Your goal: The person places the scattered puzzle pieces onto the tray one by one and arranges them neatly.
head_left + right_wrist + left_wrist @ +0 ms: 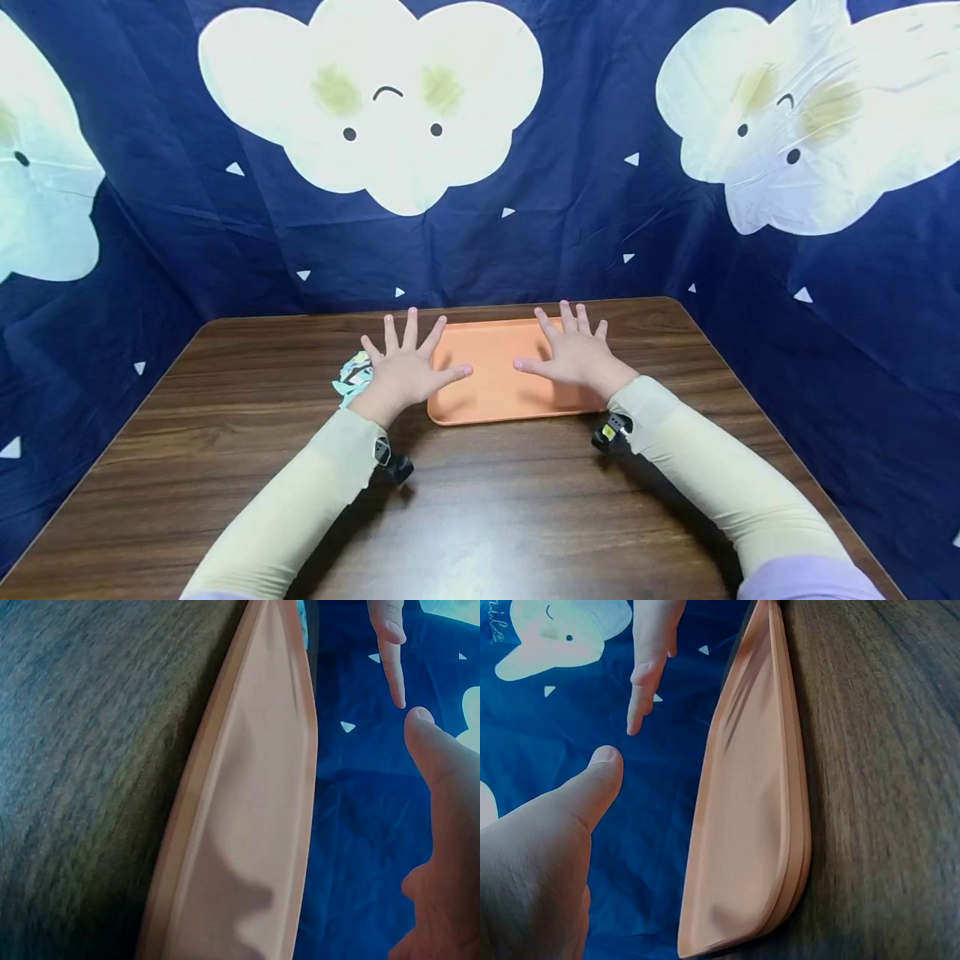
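Observation:
Both hands hover palm down with fingers spread, and neither holds anything. The left hand [405, 373] is over the left end of an orange tray [491, 375], its little-finger side overlapping a crumpled light-blue patterned item [352, 379] in the head view. That item is partly hidden behind the hand, and its kind does not show. Over the tray's right end is the right hand [579, 357], thumb pointing inward. From the left wrist, the tray [742, 802] appears beside the left thumb [592, 784]. The right wrist view has the right thumb [435, 746] past the tray's far rim, with hand shadows on the tray floor.
A brown wood-grain table [480, 500] carries the tray near its back edge. Dark blue cloth [585, 250] with white clouds hangs behind and at both sides. Small cameras [397, 467] are strapped to both wrists over pale sleeves.

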Motion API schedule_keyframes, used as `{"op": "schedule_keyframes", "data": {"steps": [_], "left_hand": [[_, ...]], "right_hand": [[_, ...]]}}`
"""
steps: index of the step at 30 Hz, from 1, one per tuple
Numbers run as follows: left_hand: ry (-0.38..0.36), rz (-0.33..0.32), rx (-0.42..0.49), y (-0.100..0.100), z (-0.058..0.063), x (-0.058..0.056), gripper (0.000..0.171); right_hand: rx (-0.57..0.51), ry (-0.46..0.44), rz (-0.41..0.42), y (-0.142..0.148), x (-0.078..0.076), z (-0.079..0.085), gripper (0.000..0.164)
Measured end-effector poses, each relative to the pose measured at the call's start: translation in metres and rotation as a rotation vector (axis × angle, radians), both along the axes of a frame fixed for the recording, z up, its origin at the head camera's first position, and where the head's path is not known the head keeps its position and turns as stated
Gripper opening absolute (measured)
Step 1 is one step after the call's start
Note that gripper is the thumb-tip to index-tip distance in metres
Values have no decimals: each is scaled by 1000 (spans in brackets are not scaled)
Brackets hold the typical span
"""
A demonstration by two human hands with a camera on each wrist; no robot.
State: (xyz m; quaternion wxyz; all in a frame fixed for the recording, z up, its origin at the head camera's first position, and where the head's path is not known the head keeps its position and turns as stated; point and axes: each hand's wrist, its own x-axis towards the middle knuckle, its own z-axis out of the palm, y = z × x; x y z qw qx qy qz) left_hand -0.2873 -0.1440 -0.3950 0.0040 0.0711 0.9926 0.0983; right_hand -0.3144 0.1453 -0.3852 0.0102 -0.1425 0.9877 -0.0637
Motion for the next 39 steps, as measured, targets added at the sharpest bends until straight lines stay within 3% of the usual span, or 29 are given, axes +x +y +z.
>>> {"op": "schedule_keyframes", "data": {"steps": [9, 18, 22, 27, 33, 39], "left_hand": [[-2, -6, -9, 3, -3, -1, 111], [-26, -7, 4, 8, -17, 8, 107], [-69, -12, 47, 12, -28, 11, 109], [-132, -40, 118, 14, -37, 15, 115], [-97, -72, 46, 14, -49, 16, 117], [-33, -93, 9, 8, -58, 11, 107]], "right_hand": [[-27, 4, 23, 6, 3, -4, 112], [-130, 6, 27, 30, 2, -29, 118], [-215, -67, 17, 43, 2, -42, 119], [-247, -186, 31, 57, 3, -52, 120], [-284, -182, 88, 66, 4, -58, 125], [-297, -131, 96, 66, 2, -68, 128]]}}
